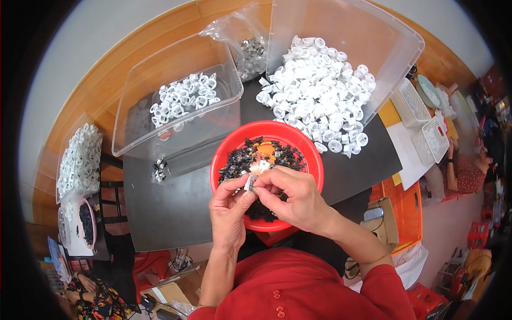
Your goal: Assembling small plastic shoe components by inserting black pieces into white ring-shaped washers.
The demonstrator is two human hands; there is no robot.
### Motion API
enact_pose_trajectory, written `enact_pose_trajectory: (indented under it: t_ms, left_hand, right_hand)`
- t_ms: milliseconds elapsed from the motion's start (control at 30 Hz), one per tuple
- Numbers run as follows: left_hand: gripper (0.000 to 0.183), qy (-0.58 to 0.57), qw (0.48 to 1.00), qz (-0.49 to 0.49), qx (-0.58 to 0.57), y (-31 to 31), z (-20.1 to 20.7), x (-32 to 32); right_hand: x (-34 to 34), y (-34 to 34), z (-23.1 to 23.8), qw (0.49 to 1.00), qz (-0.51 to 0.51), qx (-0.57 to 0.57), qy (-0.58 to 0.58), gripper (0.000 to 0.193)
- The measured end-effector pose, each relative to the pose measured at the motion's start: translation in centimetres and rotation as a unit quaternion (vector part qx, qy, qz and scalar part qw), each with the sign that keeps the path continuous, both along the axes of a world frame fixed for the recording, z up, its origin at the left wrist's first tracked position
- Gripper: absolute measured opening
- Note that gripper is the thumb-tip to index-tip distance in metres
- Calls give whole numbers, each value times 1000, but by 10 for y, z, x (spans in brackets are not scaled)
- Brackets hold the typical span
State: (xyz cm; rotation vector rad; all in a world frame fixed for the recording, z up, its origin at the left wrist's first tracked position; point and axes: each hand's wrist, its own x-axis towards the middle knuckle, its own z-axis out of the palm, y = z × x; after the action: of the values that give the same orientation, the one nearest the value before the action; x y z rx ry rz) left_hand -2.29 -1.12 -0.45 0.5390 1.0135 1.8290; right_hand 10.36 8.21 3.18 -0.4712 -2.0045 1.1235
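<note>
A small white plastic piece (249, 182) is pinched between both hands, above the near part of a round red basin (317, 168). Thumb and fingers of my left hand (228, 213) close on it from the left. My right hand (292, 193) has its fingertips pressed to the same piece from the other side; whether they also hold a tinier part is hidden. Many small black parts (234, 165) fill the basin, with an orange patch and a few white bits (260, 166) among them beyond my fingers.
On the dark table (160, 218) lies a heap of white plastic caps (325, 90), spilling from a tipped clear bin (392, 40). Another clear bin (178, 134) holds similar pieces. A bag of metal bits (250, 56) stands behind; a small pile (159, 172) lies left. Other people sit at both sides.
</note>
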Motion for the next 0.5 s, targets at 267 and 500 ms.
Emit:
enact_pose_trajectory:
  t_ms: [267, 500]
  left_hand:
    - [27, 148, 989, 5, 12, -1, 6, -2]
    - [28, 120, 992, 5, 22, -1, 5, 1]
  right_hand:
    - [0, 7, 0, 999, 30, 5, -22, 9]
    - [0, 1, 1, 1000, 1, -11, 3, 8]
